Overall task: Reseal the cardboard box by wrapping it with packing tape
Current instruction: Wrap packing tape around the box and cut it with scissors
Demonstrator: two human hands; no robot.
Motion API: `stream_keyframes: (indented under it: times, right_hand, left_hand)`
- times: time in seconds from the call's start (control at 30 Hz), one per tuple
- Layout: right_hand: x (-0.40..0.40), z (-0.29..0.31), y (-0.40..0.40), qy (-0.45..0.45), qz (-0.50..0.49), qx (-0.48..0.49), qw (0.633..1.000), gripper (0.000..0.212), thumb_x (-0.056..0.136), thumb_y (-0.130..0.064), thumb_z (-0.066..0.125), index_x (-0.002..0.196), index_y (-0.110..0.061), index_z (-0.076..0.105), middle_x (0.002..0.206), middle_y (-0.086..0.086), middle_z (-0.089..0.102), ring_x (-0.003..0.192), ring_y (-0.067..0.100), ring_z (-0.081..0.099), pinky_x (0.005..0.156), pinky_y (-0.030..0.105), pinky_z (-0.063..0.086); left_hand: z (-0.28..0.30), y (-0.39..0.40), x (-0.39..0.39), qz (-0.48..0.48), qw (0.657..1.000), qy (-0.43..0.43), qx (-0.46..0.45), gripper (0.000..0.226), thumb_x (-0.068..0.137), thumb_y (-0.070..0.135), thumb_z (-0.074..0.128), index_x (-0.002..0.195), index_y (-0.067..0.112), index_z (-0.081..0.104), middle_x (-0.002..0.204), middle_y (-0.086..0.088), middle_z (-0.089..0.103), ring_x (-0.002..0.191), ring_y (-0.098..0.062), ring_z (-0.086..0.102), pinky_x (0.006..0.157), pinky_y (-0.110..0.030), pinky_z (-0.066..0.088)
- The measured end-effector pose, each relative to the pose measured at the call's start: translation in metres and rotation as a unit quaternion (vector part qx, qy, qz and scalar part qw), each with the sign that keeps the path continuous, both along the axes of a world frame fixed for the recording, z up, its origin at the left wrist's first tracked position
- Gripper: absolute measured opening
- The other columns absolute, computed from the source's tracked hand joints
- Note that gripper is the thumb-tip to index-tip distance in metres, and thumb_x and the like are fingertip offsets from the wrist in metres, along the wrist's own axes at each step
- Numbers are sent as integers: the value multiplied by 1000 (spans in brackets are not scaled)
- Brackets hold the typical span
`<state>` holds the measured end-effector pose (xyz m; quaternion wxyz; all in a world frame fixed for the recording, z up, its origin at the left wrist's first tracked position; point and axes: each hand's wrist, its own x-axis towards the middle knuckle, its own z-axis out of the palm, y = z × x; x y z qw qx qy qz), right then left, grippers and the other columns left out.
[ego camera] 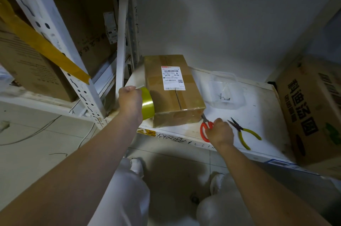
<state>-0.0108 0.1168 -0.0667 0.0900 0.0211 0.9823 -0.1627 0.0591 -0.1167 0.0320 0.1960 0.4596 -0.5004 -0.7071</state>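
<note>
While the brown rectangular cardboard box point(172, 91) lies flat on the white shelf board point(262, 115), its long axis runs from the near edge back toward the grey wall point(221, 13), leaning a little to the left as it recedes. A white shipping label point(173, 78) sits on its top face, over a centre seam already covered by clear tape. The left hand point(130, 103) reaches forward with the arm nearly straight, fingers curled round a yellow-green roll of packing tape point(147, 103) held on edge against the box's near left corner. The right hand point(219, 131) rests on the board just beside the box's near right corner, fingers closed around the red handles of a pair of scissors point(205, 129), whose blades point toward that corner. Yellow-handled pliers point(245, 133) lie just right of this hand, jaws pointing away. Behind them stands a clear plastic container point(226, 91) with small dark items inside. A large printed cardboard carton point(313, 111) occupies the board's right end. White perforated metal shelving uprights point(77, 78) rise to the left, with a strip of yellow tape point(42, 44) across them.
</note>
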Motion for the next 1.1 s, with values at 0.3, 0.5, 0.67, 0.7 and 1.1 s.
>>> stream_keyframes:
  times: [0.3,0.5,0.67,0.7,1.1]
  right_hand:
    - [7,5,-8,147,114,-177,966,59,94,-45,51,147,-25,31,142,11,39,127,25,43,98,41,44]
    - [-25,25,-11,29,197,-203,959,60,91,-46,56,146,-38,33,131,3,57,117,21,53,103,37,43]
    - [-24,28,-10,63,191,-184,962,64,88,-29,67,146,-29,39,114,4,67,103,19,61,100,30,43]
    - [-23,29,-13,69,191,-182,962,64,88,-27,67,145,-28,39,114,5,67,103,20,61,101,31,43]
    - [-10,31,-29,123,198,-8,972,65,90,-48,59,144,-26,31,107,7,67,96,26,63,83,35,49]
  left_hand:
    - [3,40,21,5,999,-5,-33,15,92,10,48,102,21,49,84,4,46,77,-16,46,67,-28,42]
    - [5,51,26,3,999,-7,-39,16,94,9,47,106,20,46,81,6,42,69,-6,39,54,-23,29]
    - [3,48,24,4,999,-11,-43,16,94,10,48,106,21,46,83,5,43,70,-7,40,55,-24,31]
    - [1,47,23,7,999,-14,-46,16,93,10,48,105,21,47,84,4,44,70,-8,41,55,-24,32]
    - [-9,46,22,15,998,-22,-58,20,92,12,48,107,24,47,87,3,46,73,-15,45,66,-29,41]
